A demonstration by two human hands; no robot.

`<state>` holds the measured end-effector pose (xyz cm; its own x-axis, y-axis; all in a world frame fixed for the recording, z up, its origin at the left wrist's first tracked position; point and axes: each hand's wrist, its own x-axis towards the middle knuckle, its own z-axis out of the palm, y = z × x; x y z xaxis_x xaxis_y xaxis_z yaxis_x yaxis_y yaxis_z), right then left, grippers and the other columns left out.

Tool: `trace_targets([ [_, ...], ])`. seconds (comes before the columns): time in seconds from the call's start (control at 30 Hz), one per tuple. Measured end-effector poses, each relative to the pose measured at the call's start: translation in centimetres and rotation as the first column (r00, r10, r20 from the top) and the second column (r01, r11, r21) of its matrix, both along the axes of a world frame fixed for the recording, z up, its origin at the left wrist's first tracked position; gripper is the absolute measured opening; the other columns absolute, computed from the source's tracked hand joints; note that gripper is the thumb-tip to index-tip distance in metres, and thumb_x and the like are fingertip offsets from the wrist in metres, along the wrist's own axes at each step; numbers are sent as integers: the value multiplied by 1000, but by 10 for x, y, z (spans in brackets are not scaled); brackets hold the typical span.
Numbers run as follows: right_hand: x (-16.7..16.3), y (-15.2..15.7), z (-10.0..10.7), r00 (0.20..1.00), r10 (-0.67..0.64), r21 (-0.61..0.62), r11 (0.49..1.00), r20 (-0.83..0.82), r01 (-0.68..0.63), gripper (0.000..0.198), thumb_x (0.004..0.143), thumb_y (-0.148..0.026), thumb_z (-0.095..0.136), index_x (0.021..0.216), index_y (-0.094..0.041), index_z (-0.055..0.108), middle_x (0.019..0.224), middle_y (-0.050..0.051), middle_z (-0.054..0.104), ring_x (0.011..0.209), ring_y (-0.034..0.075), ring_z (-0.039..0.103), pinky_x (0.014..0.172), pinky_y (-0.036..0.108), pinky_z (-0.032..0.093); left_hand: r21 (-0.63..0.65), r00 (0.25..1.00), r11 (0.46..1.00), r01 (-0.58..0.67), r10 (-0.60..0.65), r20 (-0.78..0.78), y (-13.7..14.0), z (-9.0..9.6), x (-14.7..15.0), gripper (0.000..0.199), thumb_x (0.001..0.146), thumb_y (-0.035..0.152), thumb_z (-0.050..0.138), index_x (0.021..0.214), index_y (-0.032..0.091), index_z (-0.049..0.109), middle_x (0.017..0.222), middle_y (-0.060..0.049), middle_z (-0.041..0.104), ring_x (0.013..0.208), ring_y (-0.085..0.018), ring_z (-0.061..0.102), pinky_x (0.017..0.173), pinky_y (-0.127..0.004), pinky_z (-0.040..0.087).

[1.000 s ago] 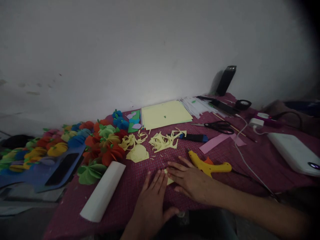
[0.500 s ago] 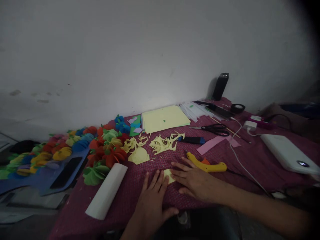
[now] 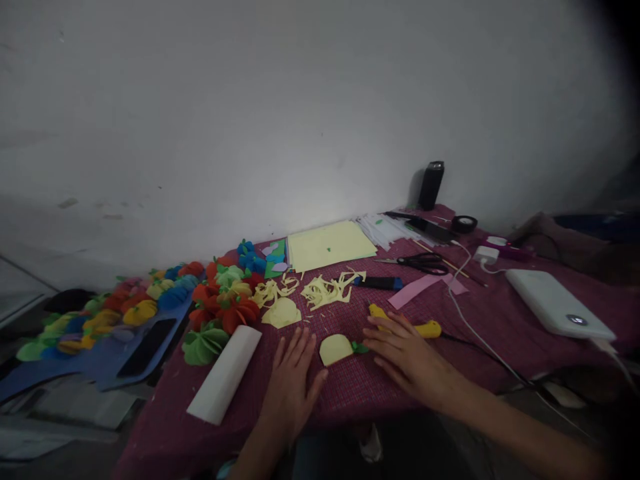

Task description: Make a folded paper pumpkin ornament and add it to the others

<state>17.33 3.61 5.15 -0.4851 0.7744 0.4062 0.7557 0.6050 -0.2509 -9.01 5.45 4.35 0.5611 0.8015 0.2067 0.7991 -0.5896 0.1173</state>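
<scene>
With twelve o'clock towards the wall, a cluster of paper flowers point(image 3: 239, 313) stands at the far left, and a white roll point(image 3: 225, 375) lies on the purple cloth point(image 3: 165, 420) just beside the left hand point(image 3: 291, 385), at its nine o'clock. That hand is palm down and holds nothing; its fingers lie nearly side by side, pointing to about twelve, with the thumb apart, pointing to one.

Next comes the small pale-yellow piece point(image 3: 335, 349), flat on the cloth between the hands. It lies at two o'clock from the middle of the left hand, near the thumb but apart from it. With the green leaf point(image 3: 359, 348) at its right end, its long axis runs from just under nine to just above three, so the leaf end faces the right hand point(image 3: 413, 360).

The right hand is the nearer: the leaf is just beside its fingertips, at about eight o'clock, though whether they touch I cannot tell. Its fingers are slightly spread, closed on nothing visible, pointing to ten, and they partly cover the yellow glue gun point(image 3: 429, 329).
</scene>
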Motion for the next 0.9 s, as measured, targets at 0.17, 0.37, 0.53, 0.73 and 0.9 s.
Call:
trace_targets([
  [0.17,-22,-4,-6,1000,5,-59,998,7,-4,32,88,-19,47,118,-22,58,125,4,60,129,24,37,106,52,27,-25,991,994,110,-111,-68,3,-7,13,64,89,51,36,142,19,20,147,-8,30,137,-23,20,110,-53,18],
  [0.37,-35,14,-13,999,49,-98,994,-8,-49,34,88,-23,47,121,-23,56,127,2,58,132,22,33,109,52,20,-7,995,1000,19,-20,-95,0,-21,-1,70,89,50,36,144,15,10,147,-12,28,137,-26,20,109,-54,17],
  [0.53,-33,20,-23,996,80,-106,991,27,-77,35,89,-24,47,122,-24,55,127,3,58,132,22,32,109,53,19,-41,974,987,153,-157,-160,-2,-22,-3,80,84,60,37,144,14,10,148,-11,26,136,-29,21,108,-56,14],
  [0.73,-31,17,-27,992,96,-95,992,78,-88,40,87,-33,52,125,-20,53,127,5,59,131,24,34,110,52,17,-58,957,974,221,-228,-179,1,-22,2,80,83,62,36,144,16,12,147,-10,29,136,-29,22,109,-56,7],
  [0.9,-31,14,-28,989,94,-97,992,117,-83,51,87,-40,51,132,-16,44,132,5,54,134,26,27,111,54,8,-82,954,973,216,-228,-195,2,-21,1,81,83,65,34,144,16,14,149,-7,25,137,-30,17,109,-56,-1],
])
